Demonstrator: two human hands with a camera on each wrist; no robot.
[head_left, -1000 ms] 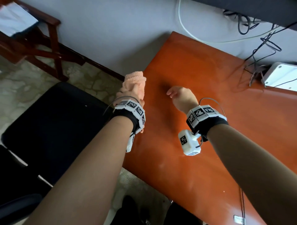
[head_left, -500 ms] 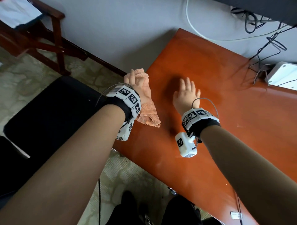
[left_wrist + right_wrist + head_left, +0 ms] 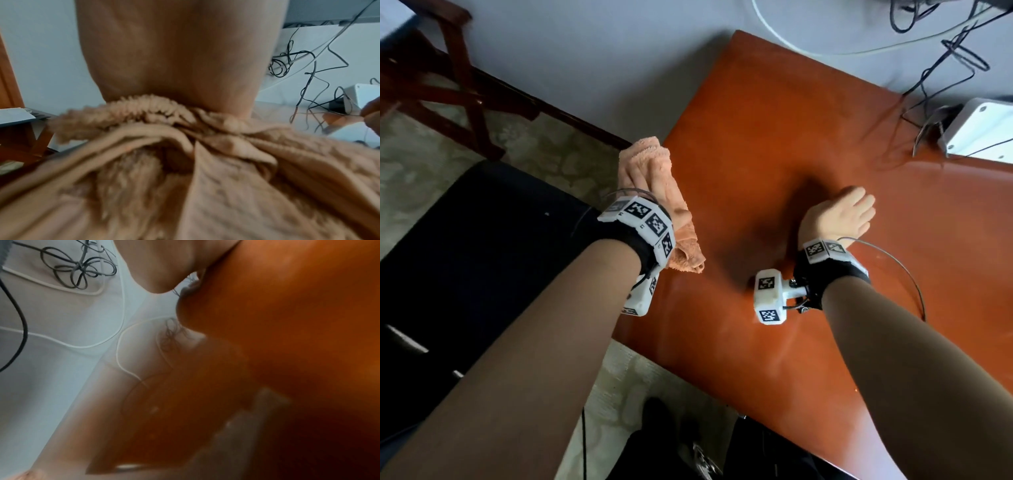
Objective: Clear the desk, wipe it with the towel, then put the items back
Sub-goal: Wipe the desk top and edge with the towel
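L hand (image 3: 654,192) holds the towel (image 3: 681,236) at the left edge of the surface (image 3: 774,137). Grip is closed round the bunched cloth: fingers curl over it, a fold pokes out past the fingertips and the rest hangs below the wrist, just over the surface edge. In the left wrist view the towel (image 3: 205,178) fills the lower half, gathered into folds right under the palm (image 3: 174,56); pic is blurred.

R hand (image 3: 839,216) sits on the surface, well apart from the towel, near the middle of the orange-brown top. It holds nothing. Fingers look loosely bent w/ the back of the hand up; can't tell exactly how far they curl, since the head view sees it from behind and the right wrist view is smeared. That view shows only the glossy surface (image 3: 287,321) close up w/ reflections.

At the far right corner of the surface lies a white box (image 3: 983,130) w/ dark cables (image 3: 941,68) running to it along the wall. A white cable (image 3: 808,48) loops on the wall behind. A black chair (image 3: 482,257) stands left of the surface, a wooden chair (image 3: 448,75) farther back.
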